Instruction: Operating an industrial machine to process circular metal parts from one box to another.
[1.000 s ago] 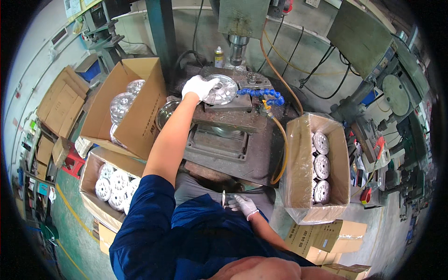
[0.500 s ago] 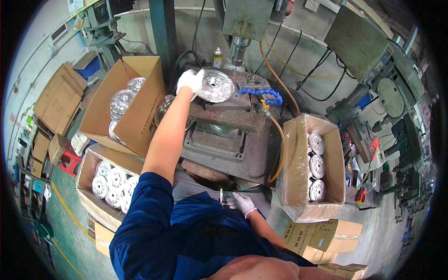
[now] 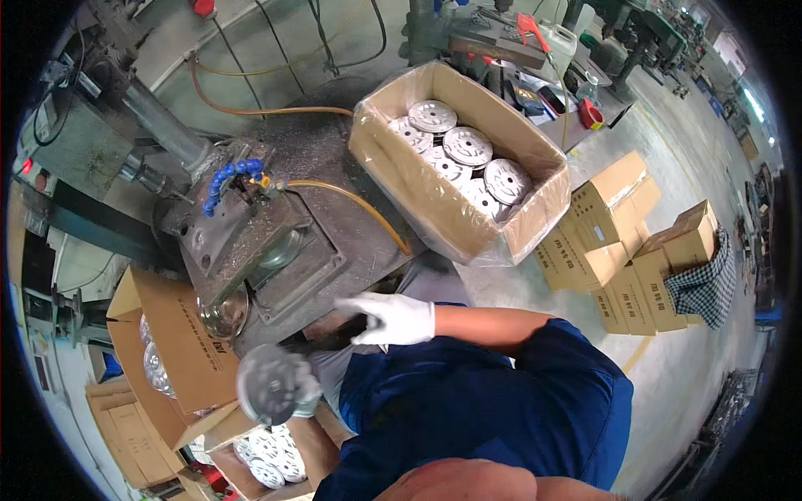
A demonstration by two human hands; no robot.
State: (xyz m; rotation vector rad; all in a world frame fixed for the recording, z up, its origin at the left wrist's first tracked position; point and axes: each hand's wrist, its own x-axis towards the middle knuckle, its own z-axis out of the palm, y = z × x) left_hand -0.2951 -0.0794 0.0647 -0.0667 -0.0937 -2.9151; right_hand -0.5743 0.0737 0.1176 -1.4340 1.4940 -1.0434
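Observation:
In white gloves, both my hands are over my lap at the machine's front edge. My left hand (image 3: 308, 396) is closed on the edge of a round metal disc (image 3: 267, 386), smeared by motion, above the lower left carton. My right hand (image 3: 393, 318) holds nothing; its fingers reach left, apart, near the worktable's front edge. Similar silvery discs with cut-outs (image 3: 468, 146) are stacked in a plastic-lined carton (image 3: 434, 221) on the right. More discs (image 3: 271, 457) lie in the lower left carton (image 3: 322, 451).
A drill-type machine (image 3: 154, 179) stands over the dirty metal worktable (image 3: 334, 138), with a blue jointed coolant hose (image 3: 221, 179) and an orange hose (image 3: 359, 200). A tall carton (image 3: 188, 334) stands left, next to a shiny round bowl (image 3: 224, 313). Closed cartons (image 3: 614, 221) sit at right.
My view has swung to the right. My left hand has brought the disc from the machine down to the lower left. My right hand has risen from my lap.

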